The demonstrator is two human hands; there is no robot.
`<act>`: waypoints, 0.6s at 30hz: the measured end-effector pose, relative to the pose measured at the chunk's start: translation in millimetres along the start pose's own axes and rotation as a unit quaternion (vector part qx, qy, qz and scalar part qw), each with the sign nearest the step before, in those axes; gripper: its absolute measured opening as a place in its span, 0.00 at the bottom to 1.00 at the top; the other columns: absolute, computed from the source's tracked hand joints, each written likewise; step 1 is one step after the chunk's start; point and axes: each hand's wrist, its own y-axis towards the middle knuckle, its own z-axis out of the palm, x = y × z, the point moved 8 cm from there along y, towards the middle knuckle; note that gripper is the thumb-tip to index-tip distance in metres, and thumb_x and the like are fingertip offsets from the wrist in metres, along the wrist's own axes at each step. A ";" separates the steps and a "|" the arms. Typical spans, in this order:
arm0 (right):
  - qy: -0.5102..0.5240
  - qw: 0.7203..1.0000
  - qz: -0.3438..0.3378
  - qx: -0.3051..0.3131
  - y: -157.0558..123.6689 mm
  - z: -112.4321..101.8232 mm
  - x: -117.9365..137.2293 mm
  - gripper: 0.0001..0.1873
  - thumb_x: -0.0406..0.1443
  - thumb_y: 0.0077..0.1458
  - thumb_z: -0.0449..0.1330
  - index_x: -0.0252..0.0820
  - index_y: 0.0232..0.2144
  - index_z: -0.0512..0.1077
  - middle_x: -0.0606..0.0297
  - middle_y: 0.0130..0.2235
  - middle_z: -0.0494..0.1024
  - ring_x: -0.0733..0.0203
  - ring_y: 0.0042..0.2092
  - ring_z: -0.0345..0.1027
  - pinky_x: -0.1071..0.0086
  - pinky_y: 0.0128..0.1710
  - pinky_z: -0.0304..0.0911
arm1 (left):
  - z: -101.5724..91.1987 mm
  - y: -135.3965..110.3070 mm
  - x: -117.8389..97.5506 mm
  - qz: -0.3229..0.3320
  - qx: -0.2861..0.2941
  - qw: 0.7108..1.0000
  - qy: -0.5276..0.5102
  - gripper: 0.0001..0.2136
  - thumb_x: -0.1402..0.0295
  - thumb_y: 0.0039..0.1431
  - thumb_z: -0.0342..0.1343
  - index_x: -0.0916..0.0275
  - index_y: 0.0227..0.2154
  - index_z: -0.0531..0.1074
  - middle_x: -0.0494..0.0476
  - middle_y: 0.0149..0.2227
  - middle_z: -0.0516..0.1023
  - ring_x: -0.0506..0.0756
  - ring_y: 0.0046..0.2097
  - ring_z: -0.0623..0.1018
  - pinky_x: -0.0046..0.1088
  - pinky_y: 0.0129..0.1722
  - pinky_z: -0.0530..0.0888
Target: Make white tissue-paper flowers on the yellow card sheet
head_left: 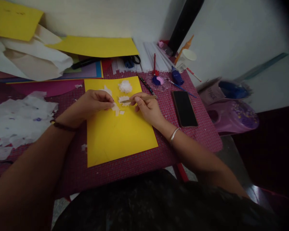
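Note:
A yellow sheet of paper (120,134) lies on the table under both hands. My left hand (96,101) is closed, thumb and finger pinching a small white tissue paper piece (114,106). In my right hand (146,107) is a tan, tapered wooden stick (139,98), its thin tip pointing left toward that piece. Behind the fingertips, a round crumpled white tissue tuft (125,86) sits on the sheet, and a second tuft (124,100) shows between the hands. A loose paper square (122,112) lies just below the stick's tip.
White paper scraps (21,115) spread over the checked tablecloth (135,166) at left. A phone (185,109) lies to the right, near a paint palette (157,81), a blue bottle (177,76) and a white cup (188,57). Scissors (132,61) and paper stacks line the back.

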 end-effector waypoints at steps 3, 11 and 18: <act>0.002 1.000 0.005 -0.005 1.0 -0.2 1.9 0.33 0.67 0.64 0.57 0.46 0.36 0.78 0.63 0.38 0.78 0.63 0.36 0.72 0.70 0.30 0.69 | 4.0 1.5 -4.7 0.020 0.006 0.999 0.030 0.11 0.58 0.47 0.66 0.61 0.27 0.78 0.54 0.27 0.77 0.52 0.30 0.72 0.29 0.31 0.67; 0.001 1.000 -0.007 -0.009 2.9 -2.9 0.9 0.33 0.67 0.64 0.57 0.45 0.37 0.78 0.64 0.36 0.78 0.65 0.33 0.71 0.71 0.29 0.69 | 16.2 17.1 -15.9 0.045 -0.025 0.991 0.126 0.10 0.58 0.50 0.61 0.60 0.27 0.77 0.54 0.27 0.79 0.55 0.31 0.75 0.29 0.31 0.69; -0.005 0.998 0.006 -0.068 -5.6 -17.2 11.1 0.32 0.66 0.67 0.54 0.45 0.37 0.76 0.67 0.32 0.76 0.66 0.30 0.69 0.70 0.31 0.68 | 17.4 20.9 -11.4 0.030 -0.041 0.990 0.132 0.08 0.61 0.48 0.60 0.60 0.27 0.75 0.55 0.27 0.79 0.55 0.32 0.77 0.29 0.32 0.70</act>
